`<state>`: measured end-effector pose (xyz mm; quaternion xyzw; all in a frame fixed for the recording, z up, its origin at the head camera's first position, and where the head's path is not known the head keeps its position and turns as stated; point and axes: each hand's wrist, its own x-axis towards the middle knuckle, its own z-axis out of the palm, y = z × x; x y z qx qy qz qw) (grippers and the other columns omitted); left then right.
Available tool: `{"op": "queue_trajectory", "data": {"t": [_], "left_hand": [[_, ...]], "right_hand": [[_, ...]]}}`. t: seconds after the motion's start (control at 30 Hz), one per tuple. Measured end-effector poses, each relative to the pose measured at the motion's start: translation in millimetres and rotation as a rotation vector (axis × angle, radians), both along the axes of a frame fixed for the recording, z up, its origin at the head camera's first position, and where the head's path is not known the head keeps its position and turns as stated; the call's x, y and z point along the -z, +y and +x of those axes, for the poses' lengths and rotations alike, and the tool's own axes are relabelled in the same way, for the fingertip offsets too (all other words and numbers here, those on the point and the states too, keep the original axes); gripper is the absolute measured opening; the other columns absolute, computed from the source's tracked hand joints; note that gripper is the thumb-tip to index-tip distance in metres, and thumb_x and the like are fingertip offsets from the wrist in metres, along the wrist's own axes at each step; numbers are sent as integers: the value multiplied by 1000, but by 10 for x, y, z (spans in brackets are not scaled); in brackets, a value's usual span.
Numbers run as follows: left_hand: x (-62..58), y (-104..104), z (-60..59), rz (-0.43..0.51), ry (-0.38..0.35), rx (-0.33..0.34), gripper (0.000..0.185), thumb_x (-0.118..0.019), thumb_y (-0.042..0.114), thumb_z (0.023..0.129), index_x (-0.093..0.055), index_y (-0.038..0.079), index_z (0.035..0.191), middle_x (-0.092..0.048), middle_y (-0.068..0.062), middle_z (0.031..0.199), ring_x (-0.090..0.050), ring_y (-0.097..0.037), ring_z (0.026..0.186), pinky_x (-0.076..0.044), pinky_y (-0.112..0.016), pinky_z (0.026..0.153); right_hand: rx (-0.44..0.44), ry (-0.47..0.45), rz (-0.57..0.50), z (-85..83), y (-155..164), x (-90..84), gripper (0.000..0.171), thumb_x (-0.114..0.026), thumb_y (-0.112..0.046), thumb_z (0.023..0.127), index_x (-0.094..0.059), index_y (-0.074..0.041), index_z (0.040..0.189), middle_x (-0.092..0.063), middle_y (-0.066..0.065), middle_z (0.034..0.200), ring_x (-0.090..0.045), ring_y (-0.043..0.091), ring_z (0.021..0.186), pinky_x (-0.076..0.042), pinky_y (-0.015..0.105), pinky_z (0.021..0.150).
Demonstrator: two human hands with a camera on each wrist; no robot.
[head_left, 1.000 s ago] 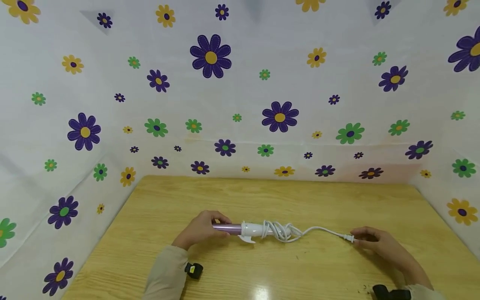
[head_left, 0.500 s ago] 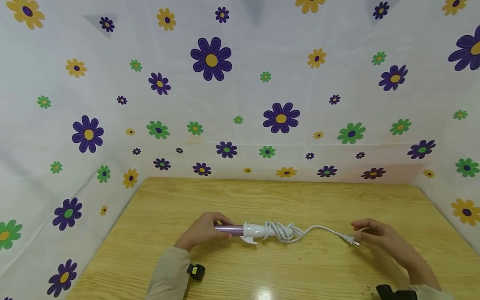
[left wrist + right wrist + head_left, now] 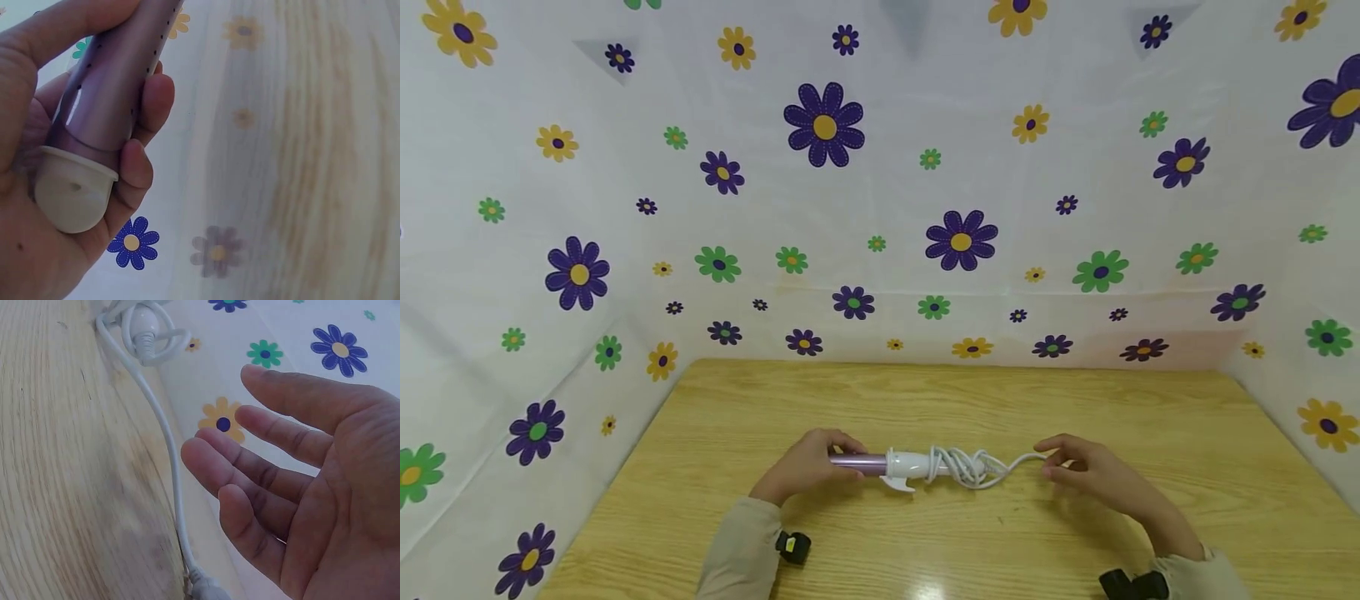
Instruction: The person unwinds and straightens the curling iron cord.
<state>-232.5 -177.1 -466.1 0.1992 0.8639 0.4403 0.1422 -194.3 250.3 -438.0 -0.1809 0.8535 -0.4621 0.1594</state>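
- Nearest me, two beige sleeves reach forward over the wooden counter (image 3: 715, 417).
- My left hand (image 3: 805, 467) is wrapped around the purple barrel of a curling iron (image 3: 880, 462), which lies sideways at the counter's middle.
- My right hand (image 3: 1093, 473) is relaxed, fingers loosely spread; the wrist view shows the white power cord (image 3: 164, 434) running just beside the fingers, not gripped.
- Part of the cord sits coiled around the white handle; a loose tail with the plug (image 3: 209, 590) remains unwound, so I judge the wrapping half done.
- Behind, flower-print fabric walls (image 3: 880, 208).
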Motion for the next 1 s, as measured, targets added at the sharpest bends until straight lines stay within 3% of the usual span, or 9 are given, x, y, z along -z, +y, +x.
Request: {"op": "queue_trajectory", "data": {"t": [0.2,0.4,0.7,1.0], "left_hand": [[14,-17,-5,-7,-22,1,32,-81,23,77,-71,13,106,-66,-3,101,-55,-17,86,-46,-31,76],[20,-34,-14,-6,-48,24,36,-82,23,75,-69,13,108,-64,-4,100,-55,-19,88,-47,-32,77],[52,-16,-36,-9,-75,24,41,-84,22,73,-67,14,108,-61,-5,101,-53,-20,90,-47,-33,79],[27,-18,-17,-6,-43,19,36,-83,20,73,-69,13,105,-63,-4,100,-54,-19,89,-47,-32,77]], "right_hand": [[15,-31,-19,-68,-93,75,45,-58,-17,96,-46,8,131,-63,22,105,-64,14,75,-48,28,58],[-1,-57,-37,-136,-165,204,50,-61,-15,94,-43,10,133,-62,17,101,-64,13,76,-53,27,64],[29,15,101,-198,-303,280,43,-64,-22,93,-55,5,124,-61,7,93,-54,7,68,-48,23,58],[62,147,307,-211,-389,249,19,-72,-23,86,-64,-10,98,-64,-4,80,-53,5,69,-43,24,60]]}}
